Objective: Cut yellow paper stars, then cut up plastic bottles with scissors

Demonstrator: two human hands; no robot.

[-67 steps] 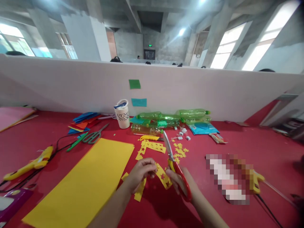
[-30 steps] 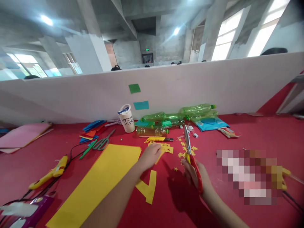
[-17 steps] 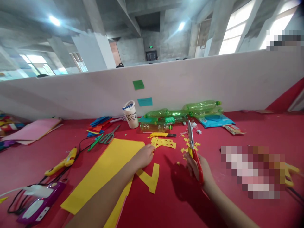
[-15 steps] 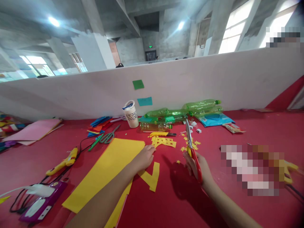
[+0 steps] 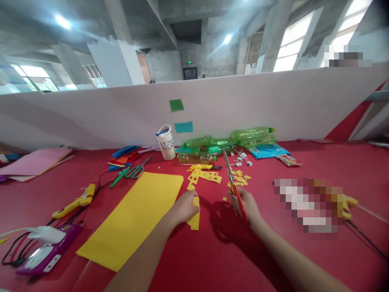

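Observation:
My left hand [image 5: 184,207] is closed on a yellow paper strip [image 5: 194,223], whose lower end sticks out below the fingers; the rest is hidden under the hand. To its left lies a stack of large yellow paper sheets [image 5: 136,215]. My right hand [image 5: 246,203] grips red-handled scissors [image 5: 240,200], the blades pointing up and away and looking nearly closed. Small yellow paper stars [image 5: 240,177] are scattered just beyond this hand. Yellow strips with star-shaped holes [image 5: 211,176] lie between the hands, beside a yellow utility knife [image 5: 204,167].
Green plastic bottles [image 5: 252,134] and a white cup [image 5: 167,147] stand along the white partition [image 5: 231,101]. At left are green scissors [image 5: 138,170], a yellow glue gun [image 5: 75,200] and a purple power strip [image 5: 50,253]. Another yellow-handled glue gun [image 5: 346,207] lies right, beside a blurred patch.
My left hand has come nearer and closed on the yellow paper strip that lay loose on the table. My right hand still holds the scissors. The view has shifted slightly.

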